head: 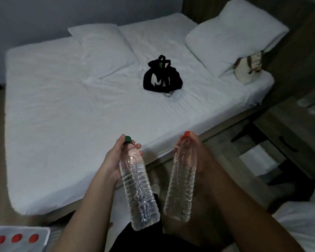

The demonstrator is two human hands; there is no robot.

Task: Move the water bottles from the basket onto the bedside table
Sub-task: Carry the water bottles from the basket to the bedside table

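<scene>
My left hand [116, 153] grips a clear water bottle with a green cap [138, 190] near its neck. My right hand [196, 153] grips a second clear water bottle with a red cap [182, 184] the same way. Both bottles hang downward in front of me, over the floor beside the bed. At the bottom left corner sits a white basket [44, 233] holding three red-capped bottles [16, 238]. The wooden bedside table [287, 135] stands at the right, beyond the bed's corner.
A white bed [62, 124] fills the middle, with two pillows, a black bag [162, 77] and a beige bag [249, 68] on it. Another white bed edge [302, 224] shows at the lower right. A narrow floor strip runs between the beds.
</scene>
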